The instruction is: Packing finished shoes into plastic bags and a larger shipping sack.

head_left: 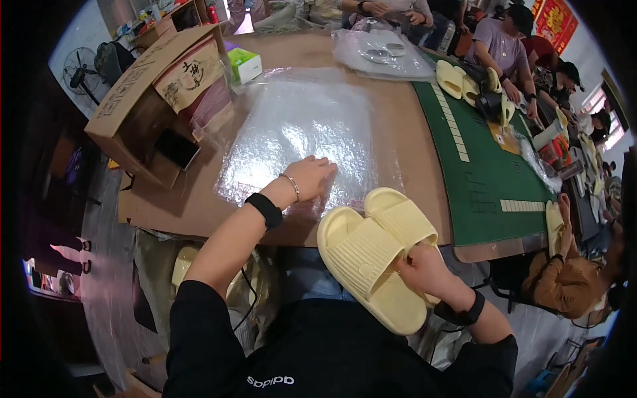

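Note:
My right hand [423, 266] grips a pair of pale yellow slippers [375, 245] held side by side at the near edge of the table. My left hand [310, 175] lies flat, fingers apart, on a stack of clear plastic bags [298, 126] spread on the brown cardboard-covered tabletop [411, 159]. The slippers overlap the near right corner of the bags. Both wrists wear black bands, and the left one also has a thin bracelet.
An open cardboard box [152, 99] stands at the left of the table, with a small green and white box [244, 64] behind it. A green mat [484, 172] lies to the right. More yellow slippers [458, 78] and other seated people are along the far and right sides.

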Action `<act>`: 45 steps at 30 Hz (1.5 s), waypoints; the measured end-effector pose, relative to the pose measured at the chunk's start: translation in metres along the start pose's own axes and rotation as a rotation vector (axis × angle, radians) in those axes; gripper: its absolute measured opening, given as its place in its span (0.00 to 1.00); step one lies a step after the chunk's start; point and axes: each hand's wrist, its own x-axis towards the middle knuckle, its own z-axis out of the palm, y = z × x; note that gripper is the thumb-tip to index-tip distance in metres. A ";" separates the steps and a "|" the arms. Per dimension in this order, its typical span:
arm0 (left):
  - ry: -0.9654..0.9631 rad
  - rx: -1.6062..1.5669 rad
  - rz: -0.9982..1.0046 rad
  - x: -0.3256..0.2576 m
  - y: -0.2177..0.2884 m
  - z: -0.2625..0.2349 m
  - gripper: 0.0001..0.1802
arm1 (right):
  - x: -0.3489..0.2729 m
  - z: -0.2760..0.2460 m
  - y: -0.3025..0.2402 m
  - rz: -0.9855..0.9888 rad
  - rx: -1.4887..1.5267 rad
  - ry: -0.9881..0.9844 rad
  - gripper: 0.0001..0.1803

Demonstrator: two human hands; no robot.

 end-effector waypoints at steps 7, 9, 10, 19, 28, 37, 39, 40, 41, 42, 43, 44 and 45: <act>0.137 -0.125 0.010 0.000 0.003 0.001 0.18 | 0.004 0.009 -0.004 -0.067 0.053 0.004 0.18; 0.176 -0.051 0.021 0.004 0.007 0.001 0.21 | 0.010 0.016 -0.001 -0.194 0.103 0.070 0.19; 0.175 -0.045 0.021 0.004 0.000 0.008 0.21 | 0.015 0.010 -0.014 -0.105 0.033 0.020 0.19; -0.064 0.101 0.120 -0.005 0.049 -0.031 0.27 | 0.046 0.014 -0.012 -0.011 -0.124 0.185 0.19; 0.061 -0.255 0.212 -0.024 0.074 -0.036 0.26 | 0.085 0.016 -0.027 -0.071 -0.143 0.223 0.16; 0.192 -0.362 0.275 -0.046 0.100 -0.033 0.25 | 0.173 0.065 0.023 -0.325 -0.186 0.259 0.16; 0.160 -0.296 0.217 -0.053 0.100 -0.033 0.28 | 0.172 0.064 0.027 -0.439 -0.023 0.334 0.13; 0.223 -0.196 0.138 -0.057 0.101 -0.027 0.30 | 0.173 0.061 0.029 -0.542 0.147 0.412 0.10; 0.281 -0.088 0.061 -0.062 0.099 -0.021 0.32 | 0.176 0.057 0.031 -0.638 0.324 0.489 0.07; 0.323 -0.073 0.008 -0.070 0.095 -0.014 0.36 | 0.180 0.056 0.033 -0.672 0.328 0.463 0.07; 0.334 -0.071 -0.016 -0.077 0.095 -0.009 0.36 | 0.179 0.056 0.040 -0.590 -0.025 0.495 0.07; 0.343 -0.091 -0.146 -0.084 0.093 -0.003 0.36 | 0.178 0.059 0.041 -0.496 -0.375 0.524 0.08; 0.350 -0.112 -0.273 -0.090 0.091 0.002 0.36 | 0.177 0.065 0.040 -0.396 -0.347 0.544 0.07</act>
